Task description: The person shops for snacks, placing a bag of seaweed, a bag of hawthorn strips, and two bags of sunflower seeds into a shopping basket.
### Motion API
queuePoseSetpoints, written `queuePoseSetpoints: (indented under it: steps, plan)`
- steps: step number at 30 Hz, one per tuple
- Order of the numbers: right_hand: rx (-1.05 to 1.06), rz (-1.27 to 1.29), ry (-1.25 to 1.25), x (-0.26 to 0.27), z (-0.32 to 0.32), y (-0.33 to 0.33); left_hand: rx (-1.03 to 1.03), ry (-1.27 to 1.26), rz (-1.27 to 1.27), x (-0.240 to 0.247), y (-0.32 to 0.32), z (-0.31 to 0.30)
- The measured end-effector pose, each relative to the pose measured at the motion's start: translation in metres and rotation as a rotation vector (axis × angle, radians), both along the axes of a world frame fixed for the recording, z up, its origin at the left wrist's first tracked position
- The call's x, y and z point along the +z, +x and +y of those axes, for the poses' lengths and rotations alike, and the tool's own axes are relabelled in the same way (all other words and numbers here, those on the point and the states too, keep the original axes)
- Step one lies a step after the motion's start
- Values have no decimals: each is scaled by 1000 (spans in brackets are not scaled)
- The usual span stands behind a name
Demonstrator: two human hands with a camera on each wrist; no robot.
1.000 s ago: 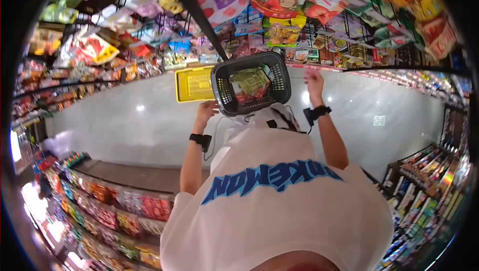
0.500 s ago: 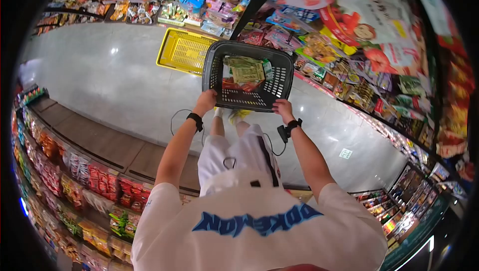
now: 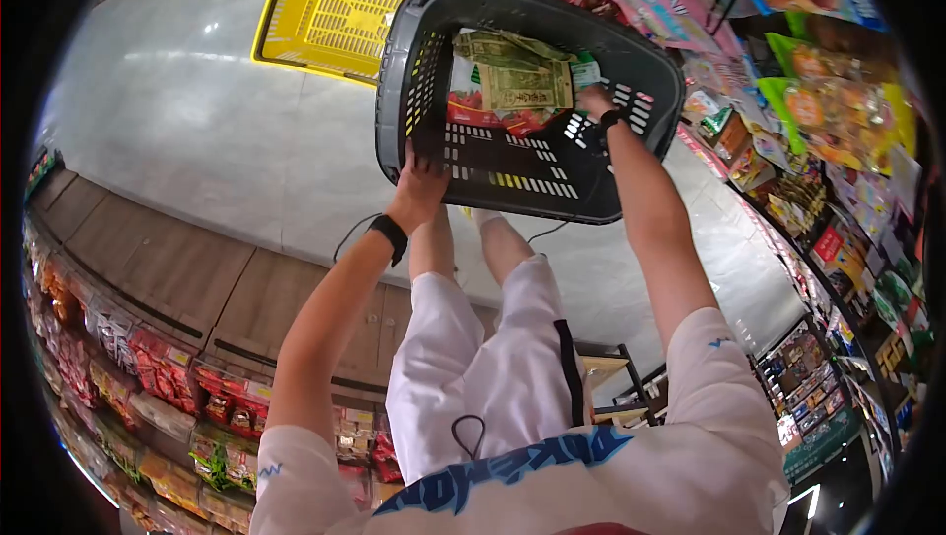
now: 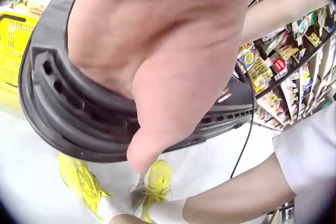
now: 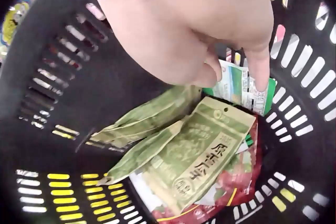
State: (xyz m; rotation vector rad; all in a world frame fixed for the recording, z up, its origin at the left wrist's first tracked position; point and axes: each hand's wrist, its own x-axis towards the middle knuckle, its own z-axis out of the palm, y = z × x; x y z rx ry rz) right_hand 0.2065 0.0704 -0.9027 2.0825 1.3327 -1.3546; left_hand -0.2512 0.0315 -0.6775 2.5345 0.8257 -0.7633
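Note:
My left hand [image 3: 422,190] grips the near left rim of a black shopping basket [image 3: 650,52]; in the left wrist view the thumb [image 4: 144,148] lies outside the rim. Down inside the basket is my right hand [image 3: 594,100]. In the right wrist view its forefinger rests straight on a green-and-white packet [image 5: 239,85], with the thumb at the packet's left edge. Beside that packet lie olive-green snack bags [image 5: 184,155], the front one with dark printed characters. Under them a red-and-white bag [image 5: 247,174] shows in part.
A yellow basket [image 3: 345,13] sits on the floor beyond the black one, to the left. Shelves of packaged snacks [image 3: 838,121] run along the right. Low wooden ledges [image 3: 187,259] and more snack racks line the left. Yellow shoes [image 4: 157,179] stand below the basket.
The black basket appears larger and closer. My right hand has left the near rim and reached into the basket, while the left still holds the rim. Earlier, both hands were apart from it.

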Motion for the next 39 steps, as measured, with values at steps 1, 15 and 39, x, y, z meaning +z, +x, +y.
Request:
queuePoseSetpoints:
  steps: [1,15,39]
  plan:
    - [-79,-38,-62,12,9,-2,16,-35,15,12,4,6]
    - [-653,399,171,108,-13,-78,218,-398,211,35,30,25]
    - [-473,289,922,768,-232,-176,883,-1082,-780,487,104,-6]
